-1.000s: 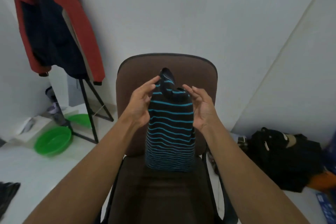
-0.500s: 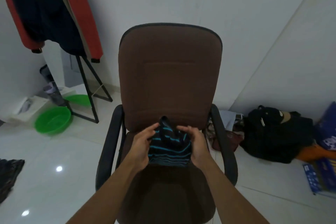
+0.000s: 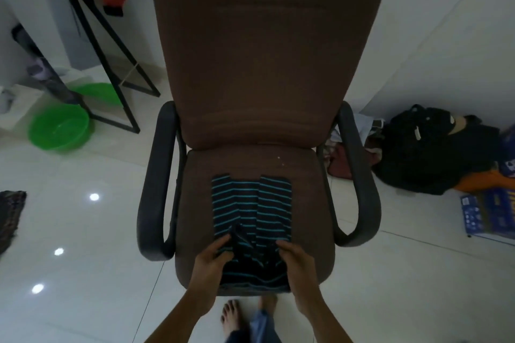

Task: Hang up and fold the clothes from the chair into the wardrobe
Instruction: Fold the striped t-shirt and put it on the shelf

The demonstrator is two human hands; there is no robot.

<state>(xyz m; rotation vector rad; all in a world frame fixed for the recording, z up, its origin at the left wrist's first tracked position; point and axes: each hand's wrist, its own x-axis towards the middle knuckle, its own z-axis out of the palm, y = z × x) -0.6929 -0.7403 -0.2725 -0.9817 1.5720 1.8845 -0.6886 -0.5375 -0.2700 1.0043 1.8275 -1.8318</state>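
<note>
Both our left hand (image 3: 212, 262) and right hand (image 3: 296, 262) pinch the striped shirt (image 3: 250, 200), which lies flat on the chair (image 3: 264, 64) seat. A green basin (image 3: 60, 131) sits left of the chair, a black bag (image 3: 429, 156) right.

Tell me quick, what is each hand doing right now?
Left hand: closed, gripping the striped garment.
Right hand: closed, gripping the same garment.

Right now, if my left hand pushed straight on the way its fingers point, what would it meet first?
Your left hand grips the striped garment, so it would meet more of that cloth lying on the chair seat, then probably the backrest.
</note>
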